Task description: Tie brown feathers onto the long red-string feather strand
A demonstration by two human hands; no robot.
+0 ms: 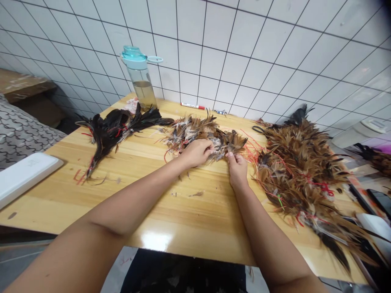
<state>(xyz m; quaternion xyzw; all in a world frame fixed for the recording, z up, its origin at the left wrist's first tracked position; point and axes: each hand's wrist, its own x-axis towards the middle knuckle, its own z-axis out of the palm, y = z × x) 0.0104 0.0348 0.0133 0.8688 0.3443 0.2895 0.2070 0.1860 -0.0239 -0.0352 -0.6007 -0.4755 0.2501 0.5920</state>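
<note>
A pile of brown feathers (195, 126) with pale fluffy quills lies near the middle of the wooden table. My left hand (198, 153) is at its front side, fingers curled closed against the pale quills; what they grip is hidden. On the pile's right, my right hand (238, 169) pinches the edge of a small brown feather bunch (234, 141) between thumb and fingers. Loose red strings (252, 146) run from beside this bunch toward a larger heap of brown feathers (299, 158) on the right, which has red ties among it.
Black feather bunches (110, 130) lie at the left. Behind them stands a water bottle (140, 79) with a turquoise lid. A red marker (192, 106) lies along the tiled wall (189, 53). A white box-shaped object (29, 175) sits at the left edge, a phone (380, 201) far right.
</note>
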